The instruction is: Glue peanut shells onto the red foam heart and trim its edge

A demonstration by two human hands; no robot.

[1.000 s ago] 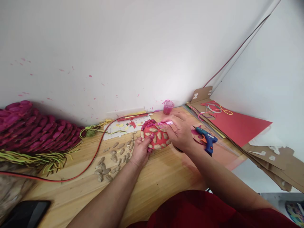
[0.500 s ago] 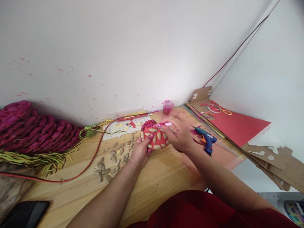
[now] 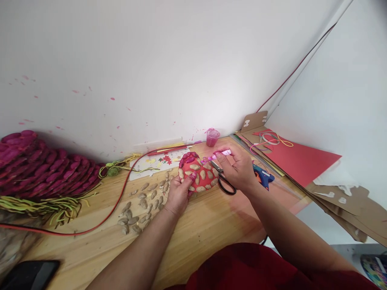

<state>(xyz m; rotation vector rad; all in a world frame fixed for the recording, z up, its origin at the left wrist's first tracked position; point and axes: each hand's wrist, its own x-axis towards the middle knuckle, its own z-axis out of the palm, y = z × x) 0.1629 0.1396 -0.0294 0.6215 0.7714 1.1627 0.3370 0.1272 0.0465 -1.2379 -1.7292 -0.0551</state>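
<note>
My left hand (image 3: pixel 179 192) grips the near left edge of a red disc (image 3: pixel 198 182) with peanuts in their shells stuck over it. Along its far left rim the peanuts (image 3: pixel 190 158) are coated in wet magenta paint; the others are bare tan. Above the disc's far right edge, my right hand (image 3: pixel 237 167) is closed around a paintbrush (image 3: pixel 222 154) with a pale, paint-smeared handle. The brush tip is at or close to the peanuts there; contact is hard to make out. Black-handled scissors (image 3: pixel 226 184) lie just right of the disc, partly behind my right hand.
Loose peanuts (image 3: pixel 143 203) lie left of the disc. A cup of magenta paint (image 3: pixel 213 138) stands by the wall. A blue glue gun (image 3: pixel 265 177) and red card (image 3: pixel 302 157) are at right. Stacked magenta discs (image 3: pixel 45 169), a red cord (image 3: pixel 117 203) and a phone (image 3: pixel 34 275) are at left.
My right hand has shifted right and slightly down with the paintbrush, uncovering the scissors and covering more of the glue gun. My left hand still holds the disc in nearly the same place.
</note>
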